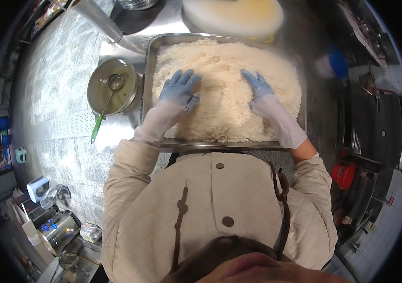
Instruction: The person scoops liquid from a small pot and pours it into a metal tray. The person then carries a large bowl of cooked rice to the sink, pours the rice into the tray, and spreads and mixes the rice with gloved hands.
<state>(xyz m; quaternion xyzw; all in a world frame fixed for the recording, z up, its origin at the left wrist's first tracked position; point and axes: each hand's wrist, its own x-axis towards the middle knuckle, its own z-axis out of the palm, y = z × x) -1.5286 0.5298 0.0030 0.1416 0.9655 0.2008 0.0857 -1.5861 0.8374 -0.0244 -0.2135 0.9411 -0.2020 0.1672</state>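
A wide metal tray (222,144) lies in front of me, filled with a broad layer of white grains that look like cooked rice (222,81). My left hand (179,88), in a blue glove under a clear plastic one, rests with fingers spread on the grains at the left. On the right side, my right hand (258,86), gloved the same way, lies on the grains with its fingers apart. Neither hand holds anything. Left of the tray stands a metal pot (93,86) with liquid in it and a ladle (116,83) with a green handle (97,129).
A round, thick whitish board (229,16) lies beyond the tray. At the upper left is a cylindrical roll or tube (98,19). A blue-topped container (336,63) stands to the right, and a red bucket (343,176) is farther down on that side.
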